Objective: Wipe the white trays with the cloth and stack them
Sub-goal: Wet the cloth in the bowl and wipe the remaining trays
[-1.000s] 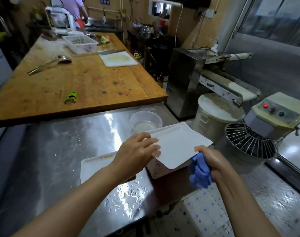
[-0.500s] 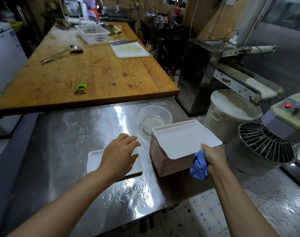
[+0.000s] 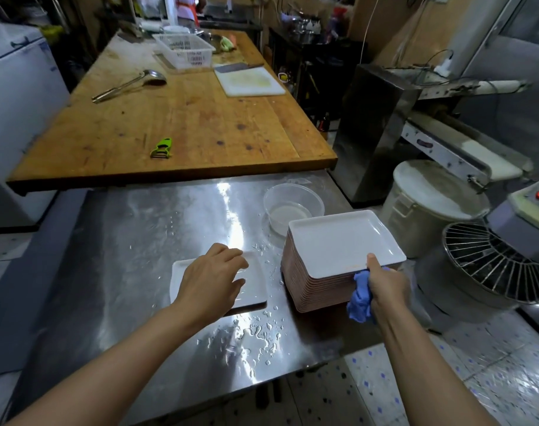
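Left hand [image 3: 214, 279] reaches forward palm down, fingers spread and relaxed, over a flat white tray [image 3: 255, 295] lying on the wet steel surface [image 3: 139, 272]; contact cannot be told. Right hand [image 3: 385, 287], just right of it, grips a crumpled blue cloth [image 3: 360, 298], thumb pressed on the near rim of the top tray [image 3: 342, 241]. That glossy rectangular tray caps a tall stack [image 3: 311, 287] with pinkish ribbed edges.

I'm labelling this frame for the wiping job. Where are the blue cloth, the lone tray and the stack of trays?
blue cloth [image 3: 359, 295], head view, bunched middle below the fist.
lone tray [image 3: 255, 281], head view, bare right part.
stack of trays [image 3: 339, 241], head view, top tray's centre.
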A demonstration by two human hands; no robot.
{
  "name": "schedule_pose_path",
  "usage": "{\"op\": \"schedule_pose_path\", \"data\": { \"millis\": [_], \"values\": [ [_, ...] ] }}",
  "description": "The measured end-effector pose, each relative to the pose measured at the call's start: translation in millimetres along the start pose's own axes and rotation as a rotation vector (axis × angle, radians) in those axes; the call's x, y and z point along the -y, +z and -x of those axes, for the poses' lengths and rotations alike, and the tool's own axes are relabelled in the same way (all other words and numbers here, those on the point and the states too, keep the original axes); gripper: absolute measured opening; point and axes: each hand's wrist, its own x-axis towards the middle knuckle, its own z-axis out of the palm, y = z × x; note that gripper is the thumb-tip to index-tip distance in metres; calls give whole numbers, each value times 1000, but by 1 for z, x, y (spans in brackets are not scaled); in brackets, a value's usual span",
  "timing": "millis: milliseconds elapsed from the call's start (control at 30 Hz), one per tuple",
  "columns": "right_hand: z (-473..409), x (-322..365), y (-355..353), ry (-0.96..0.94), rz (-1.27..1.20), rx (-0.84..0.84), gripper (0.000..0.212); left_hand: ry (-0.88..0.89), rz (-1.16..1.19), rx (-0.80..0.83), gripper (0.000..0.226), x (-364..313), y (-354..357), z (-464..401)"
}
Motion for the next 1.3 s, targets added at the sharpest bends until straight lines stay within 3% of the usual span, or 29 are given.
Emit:
{"op": "schedule_pose_path", "data": {
  "millis": [67, 167, 267, 467, 533, 667, 800, 867, 933, 1000, 1100, 1300],
  "values": [
    [15, 7, -4, -45, -27, -86, 43, -66, 32, 12, 24, 8, 2, 4],
    [51, 17, -4, -120, -182, -50, 37, -193, 43, 34, 26, 27, 7, 12],
    [94, 30, 14, -248, -219, 140, 34, -342, 54, 71, 31, 49, 13, 21],
    [123, 37, 92, -352, 106, 507, 4, -547, 55, 171, 42, 86, 26, 43],
    [122, 34, 116, -371, 186, 567, 22, -590, 54, 207, 45, 96, 32, 48],
    [122, 21, 147, -538, 319, 536, 38, -646, 61, 247, 47, 110, 45, 56],
    [118, -6, 159, -517, 603, 593, 46, -704, 75, 274, 44, 118, 60, 57],
    [117, -17, 157, -547, 758, 540, 50, -744, 91, 295, 41, 121, 67, 55],
    [115, -25, 157, -674, 765, 488, 55, -778, 108, 318, 34, 123, 73, 53],
    [112, -31, 161, -763, 738, 540, 50, -805, 129, 350, 28, 124, 80, 49],
    [107, -44, 171, -705, 817, 604, 38, -832, 158, 397, 30, 127, 89, 44],
    [88, -51, 189, -785, 882, 436, 33, -877, 196, 367, 24, 128, 100, 44]
  ]
}}
